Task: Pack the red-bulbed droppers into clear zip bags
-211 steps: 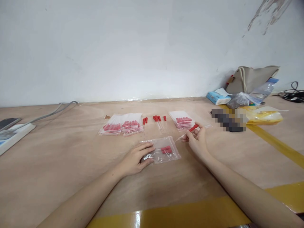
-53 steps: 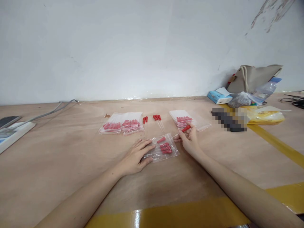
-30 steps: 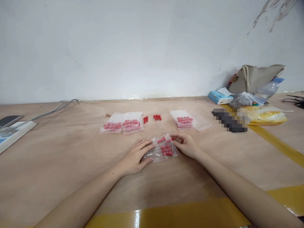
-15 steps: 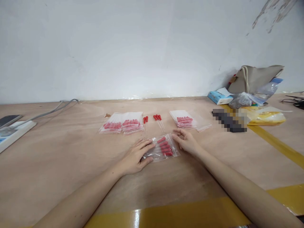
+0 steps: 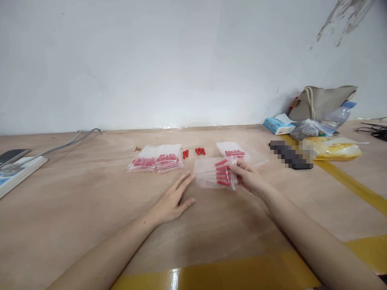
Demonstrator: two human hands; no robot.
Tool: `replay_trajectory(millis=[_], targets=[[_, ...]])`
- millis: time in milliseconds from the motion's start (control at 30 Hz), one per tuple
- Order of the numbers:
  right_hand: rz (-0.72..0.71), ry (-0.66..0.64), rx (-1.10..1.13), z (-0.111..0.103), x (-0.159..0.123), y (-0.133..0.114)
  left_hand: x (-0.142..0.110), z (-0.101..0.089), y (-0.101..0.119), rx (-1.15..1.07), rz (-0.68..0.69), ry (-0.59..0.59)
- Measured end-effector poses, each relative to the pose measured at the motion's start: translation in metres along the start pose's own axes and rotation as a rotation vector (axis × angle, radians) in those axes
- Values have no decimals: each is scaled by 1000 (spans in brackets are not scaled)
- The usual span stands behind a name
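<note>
"What am I holding?"

"Your right hand (image 5: 249, 177) is closed in a pinch on a clear zip bag (image 5: 205, 173), near the red-bulbed droppers (image 5: 223, 173) inside, probably so they can't slip out. Your left hand (image 5: 172, 201) lies open and empty, fingers spread, just beside the bag."

"And beyond?"

"Loose droppers (image 5: 185, 154) lie past your left fingertips, bulbs away from you, perhaps to stay separate. Stacked bags (image 5: 169, 158) lie flat beyond both hands. Yellow tape (image 5: 353, 183) crosses the wood-toned counter (image 5: 75, 225); a marked pale wall (image 5: 136, 60) rises behind."

Clear bag (image 5: 205, 174), seemingly just above table (image 5: 90, 201); red-bulbed droppers (image 5: 223, 172) inside.
</note>
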State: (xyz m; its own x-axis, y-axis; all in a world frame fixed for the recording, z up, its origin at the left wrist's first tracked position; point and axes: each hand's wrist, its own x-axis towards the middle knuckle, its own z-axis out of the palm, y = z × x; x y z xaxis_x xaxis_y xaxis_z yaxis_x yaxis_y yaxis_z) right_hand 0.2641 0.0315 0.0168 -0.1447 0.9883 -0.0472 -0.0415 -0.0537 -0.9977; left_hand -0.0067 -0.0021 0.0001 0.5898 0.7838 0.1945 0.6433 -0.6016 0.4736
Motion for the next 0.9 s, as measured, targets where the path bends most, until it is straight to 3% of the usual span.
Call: replay_trajectory(millis=[100, 233, 400, 500, 633, 700, 800, 900], targets=[[-73, 197, 97, -13, 14, -16, 0, 1, -1, 9, -11, -23], [-65, 282, 156, -12, 41, -24, -1, 2, -1, 19, -7, -27], [54, 384, 16, 5, 62, -7, -1, 3, -3, 19, -6, -28], [13, 520, -113, 4, 59, 6, -1, 3, -3, 27, -2, -31], [-131, 805, -580, -22, 49, 9, -1, 3, -2, 36, -7, -44], [-116, 890, -831, -43, 47, 7, 0, 3, -1, 38, -13, -50], [108, 904, -1092, -77, 48, 7, 0, 4, -2, 42, -20, -54], [311, 861, -1157, -106, 50, 15, -1, 5, -3, 45, -5, -46]])
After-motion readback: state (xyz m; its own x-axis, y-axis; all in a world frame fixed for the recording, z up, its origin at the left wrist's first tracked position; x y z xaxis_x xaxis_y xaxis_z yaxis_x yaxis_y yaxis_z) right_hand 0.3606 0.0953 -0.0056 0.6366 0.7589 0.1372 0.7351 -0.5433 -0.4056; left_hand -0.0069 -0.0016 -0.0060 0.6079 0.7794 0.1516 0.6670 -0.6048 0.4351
